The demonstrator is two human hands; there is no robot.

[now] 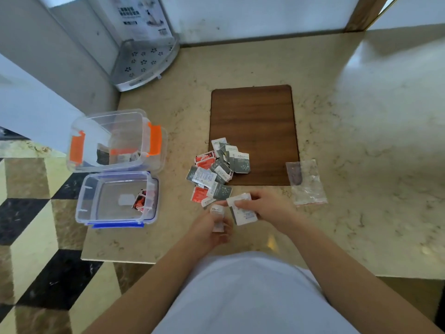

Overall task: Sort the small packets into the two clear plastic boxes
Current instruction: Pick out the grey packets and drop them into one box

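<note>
A heap of small packets (pixel 218 166), grey-and-white and red, lies on the marble counter at the near left edge of a brown wooden board (pixel 252 121). Just below the heap, my right hand (pixel 267 208) grips a white-and-grey packet (pixel 242 212). My left hand (pixel 212 231) holds a small white packet (pixel 218 216) beside it. At the left stand two clear boxes: the orange-latched box (pixel 115 141) with a few grey and white packets inside, and nearer me the blue-latched box (pixel 118 198) with a red packet (pixel 139 201) inside.
A crumpled clear plastic bag (pixel 305 182) lies right of the board. A white corner shelf tray (pixel 144 61) stands at the back left against the wall. The counter's edge runs just left of the boxes, with tiled floor below.
</note>
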